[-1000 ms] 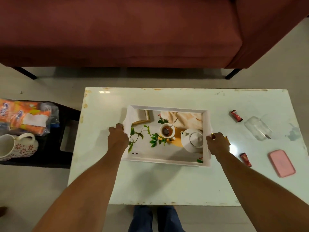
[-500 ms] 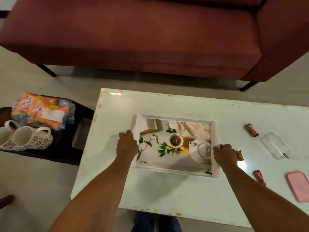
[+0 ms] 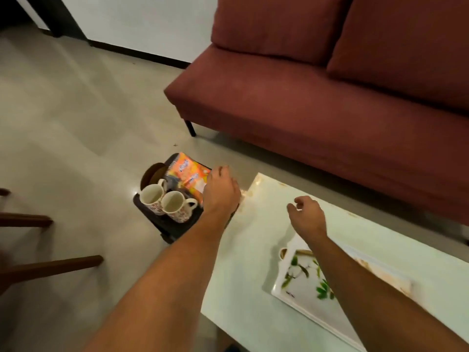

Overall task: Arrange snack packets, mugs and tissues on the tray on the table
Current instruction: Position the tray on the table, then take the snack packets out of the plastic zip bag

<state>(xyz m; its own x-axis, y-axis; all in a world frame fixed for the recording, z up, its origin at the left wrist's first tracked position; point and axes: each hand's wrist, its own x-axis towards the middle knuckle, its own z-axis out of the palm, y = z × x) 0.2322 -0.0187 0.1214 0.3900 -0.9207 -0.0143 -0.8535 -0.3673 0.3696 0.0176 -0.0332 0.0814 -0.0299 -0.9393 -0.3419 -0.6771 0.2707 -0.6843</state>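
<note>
From the head camera, two mugs (image 3: 165,202) are seen left of the left hand (image 3: 220,190), which is spread, empty, over the orange snack packets (image 3: 189,174). One tray (image 3: 304,280) lies on the counter (image 3: 243,262) beneath the loosely curled, empty right hand (image 3: 308,215).

Views: one only, the head camera, so no second view shares any part of the scene.
Position: worn on the person's head, above the near edge of the white surface (image 3: 243,262).
Facing: forward and down, angled toward the person's left, across the floor (image 3: 76,123) to the red sofa (image 3: 317,110).
Nearness: both forearms run up from the bottom edge; the low black stool (image 3: 175,224) sits mid-frame.
Lens: wide-angle, edges bowed.
Framing: the surface is cut off at right and bottom.
</note>
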